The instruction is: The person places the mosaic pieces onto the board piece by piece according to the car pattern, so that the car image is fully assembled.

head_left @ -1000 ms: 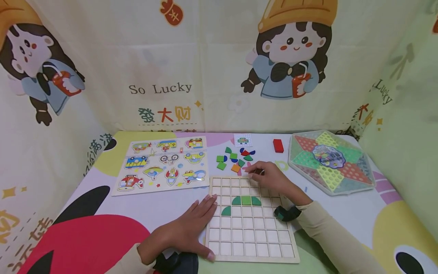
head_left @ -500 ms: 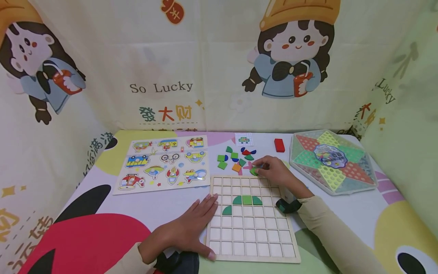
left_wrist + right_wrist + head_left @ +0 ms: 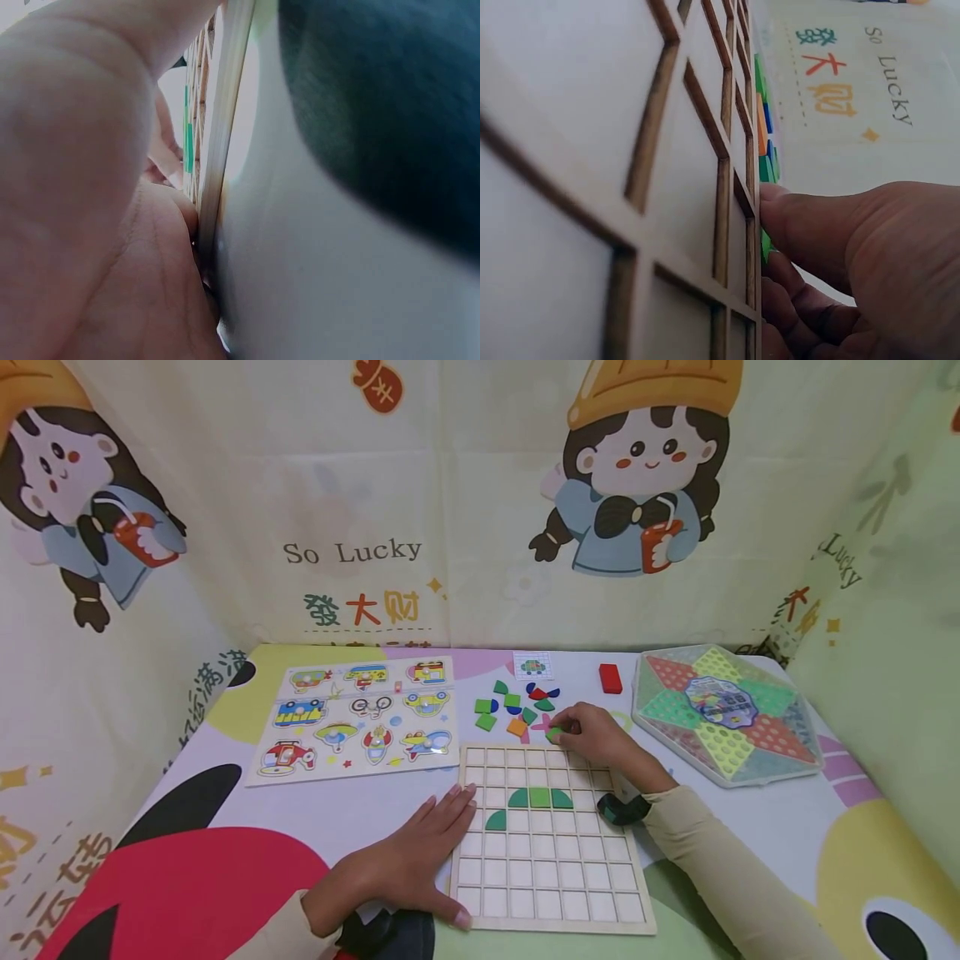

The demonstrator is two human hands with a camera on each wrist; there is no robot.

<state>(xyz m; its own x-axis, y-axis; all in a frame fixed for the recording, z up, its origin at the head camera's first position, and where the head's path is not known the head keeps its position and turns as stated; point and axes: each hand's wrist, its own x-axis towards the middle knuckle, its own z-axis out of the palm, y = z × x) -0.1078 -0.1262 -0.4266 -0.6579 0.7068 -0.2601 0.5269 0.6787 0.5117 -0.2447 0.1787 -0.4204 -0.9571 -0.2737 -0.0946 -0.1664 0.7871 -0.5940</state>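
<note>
My left hand [image 3: 412, 860] lies with straight, spread fingers along the left edge of a wooden grid board [image 3: 553, 932], its thumb at the near corner. In the left wrist view the palm is close to the board's edge [image 3: 229, 112]. Beyond the board's far edge, my right hand [image 3: 600, 739] pinches a small bright green piece [image 3: 554, 734]; its full outline is hidden by the fingers. The right wrist view shows the thumb on that green piece [image 3: 766, 246]. Set in the grid are a green square [image 3: 539, 797] and several dark green quarter-round pieces [image 3: 497, 820].
Loose coloured pieces [image 3: 517, 727] lie behind the board, near a small pattern card [image 3: 532, 666]. A red block [image 3: 611, 678] and a hexagonal Chinese checkers case [image 3: 723, 714] are at the right. A vehicle peg puzzle [image 3: 356, 722] lies at the left.
My right hand has shifted slightly right and back, and the green piece at its fingertips has come into view. The left hand and board have stayed put.
</note>
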